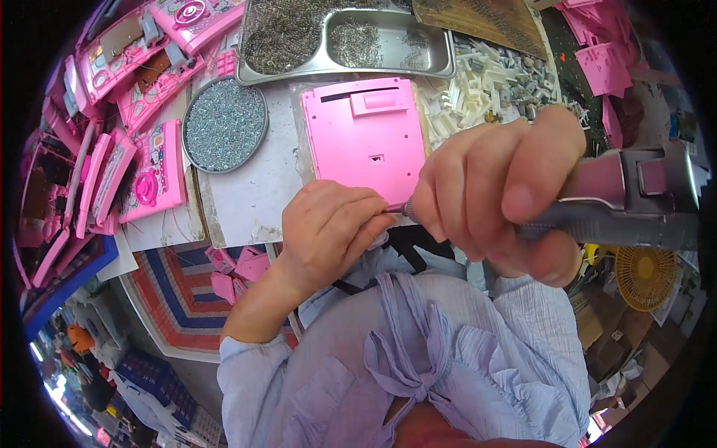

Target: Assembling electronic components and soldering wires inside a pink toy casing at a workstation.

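Closest to me, the person's right hand is wrapped firmly around a grey powered screwdriver, its narrow end pointing left. The left hand meets it there, fingers curled and the thumb and forefinger closed in a pinch right at the tool's tip; I can't tell whether some tiny piece sits between them. Just beyond those fingertips, the flat pink casing lies on the bench, its near edge by the pinch, a raised block and a dark slot toward its far end. To its left stands a round dish filled with small silvery screws, with a decorated pink panel further left again. White plastic parts are heaped off the casing's far right corner. Past everything, a steel tray holds small metal pieces, next to a brown cardboard sheet.
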The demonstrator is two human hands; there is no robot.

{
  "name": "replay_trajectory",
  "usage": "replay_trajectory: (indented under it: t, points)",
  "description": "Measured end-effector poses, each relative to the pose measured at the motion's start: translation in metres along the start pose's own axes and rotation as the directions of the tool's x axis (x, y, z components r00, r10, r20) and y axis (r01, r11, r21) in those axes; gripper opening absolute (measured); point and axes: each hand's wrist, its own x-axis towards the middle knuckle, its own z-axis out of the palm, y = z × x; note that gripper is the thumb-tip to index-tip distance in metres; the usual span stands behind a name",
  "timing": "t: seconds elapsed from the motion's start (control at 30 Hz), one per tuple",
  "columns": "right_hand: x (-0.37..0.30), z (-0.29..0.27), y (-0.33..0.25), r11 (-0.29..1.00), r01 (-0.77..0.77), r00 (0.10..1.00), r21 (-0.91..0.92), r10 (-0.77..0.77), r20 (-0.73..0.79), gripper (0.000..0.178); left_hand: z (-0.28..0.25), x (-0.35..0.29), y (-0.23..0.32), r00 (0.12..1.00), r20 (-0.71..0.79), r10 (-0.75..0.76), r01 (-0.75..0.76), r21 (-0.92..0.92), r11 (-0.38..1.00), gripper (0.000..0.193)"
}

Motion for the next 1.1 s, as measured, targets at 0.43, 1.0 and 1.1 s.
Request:
replay_trajectory:
  t: [0.43,1.0,1.1]
  points:
    - [0.004,-0.011,0.022,0.989,0.034,0.990,-0.143,-0.054,-0.134,0.031,-0.065,0.018,-0.092,0.972,-0.017,-0.233,0.199,0.585,0.786,0.030]
    - [-0.068,-0.027,0.003,0.998,-0.022,0.994,-0.067,0.014,-0.107,0.032,-0.099,0.005,-0.139,0.928,-0.109,-0.356,0.331,0.682,0.652,0.012]
    - [-0.069,-0.022,0.007,0.996,-0.028,0.986,-0.082,0.014,-0.164,0.029,-0.095,0.008,-0.139,0.948,-0.120,-0.294,0.292,0.690,0.662,0.014]
